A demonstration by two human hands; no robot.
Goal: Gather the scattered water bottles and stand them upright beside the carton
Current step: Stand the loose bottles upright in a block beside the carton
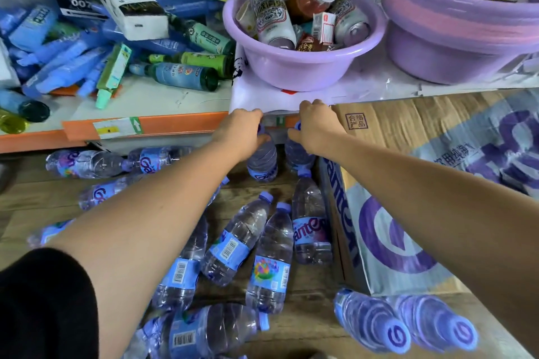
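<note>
My left hand (243,131) grips the top of an upright water bottle (262,165) on the wooden floor below the shelf edge. Beside it, my right hand (316,125) holds the cap of a second upright bottle (297,156), close to the carton's far left corner. The cardboard carton (414,183) with purple print lies at the right. A third bottle (311,224) stands against the carton's left side. Several bottles lie on the floor, among them one (236,242) in the middle and one (84,163) at the left. Two upright bottles (372,320) stand near the carton's front.
An orange-edged shelf (175,124) overhangs the floor just behind my hands. On it sit a purple basin (300,67) of cans and bottles, a larger purple basin (455,46) at the right, and a heap of blue packets and green bottles (87,52).
</note>
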